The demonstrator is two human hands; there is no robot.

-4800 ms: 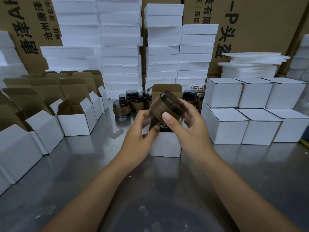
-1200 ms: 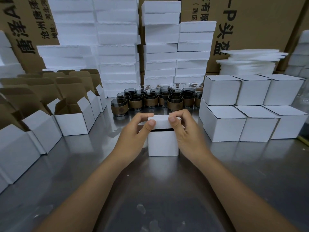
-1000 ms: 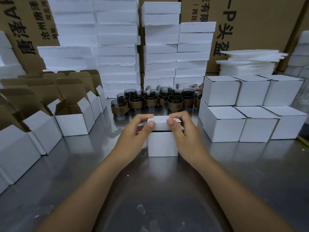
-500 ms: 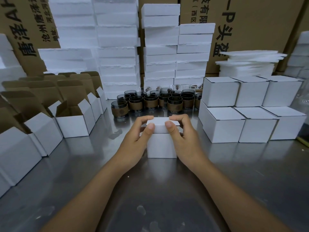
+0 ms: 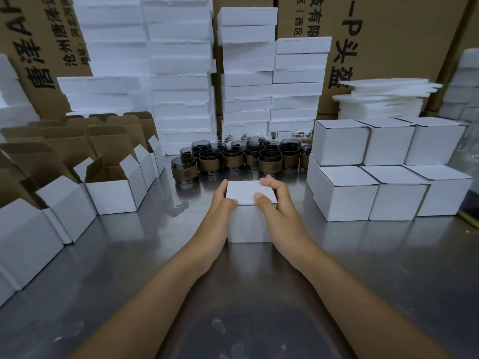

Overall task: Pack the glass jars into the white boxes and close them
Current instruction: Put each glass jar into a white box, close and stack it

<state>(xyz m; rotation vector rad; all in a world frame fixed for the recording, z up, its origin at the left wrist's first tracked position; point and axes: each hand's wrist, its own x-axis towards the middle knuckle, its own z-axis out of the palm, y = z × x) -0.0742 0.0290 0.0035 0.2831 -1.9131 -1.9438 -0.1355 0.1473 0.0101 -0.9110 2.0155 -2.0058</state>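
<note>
- A steel counter is seen, backed by stacked foam slabs and printed cardboard cartons.
- The white box at the middle of the counter is gripped by the left hand. Its thumb is laid at the front left edge and its fingers are curled round the far left corner.
- The same box is gripped by the right hand. The thumb is pressed on the lid near its front edge and the fingers are bent round the far right corner.
- The lid is judged to be down or very nearly so. No gap is seen at the front, though the tuck flap is hidden and the jar presumed inside cannot be seen.
- For a clean close, even pressure is best applied at both front corners, so that the flap is driven in straight and the lid is left flush. The side walls should not be squeezed, lest they bow.
- The unpacked glass jars are clustered near, behind the box, so any backward push is best avoided.
- Closed boxes are stacked to the right, where this one probably belongs. Open boxes are lined up on the left.
</note>
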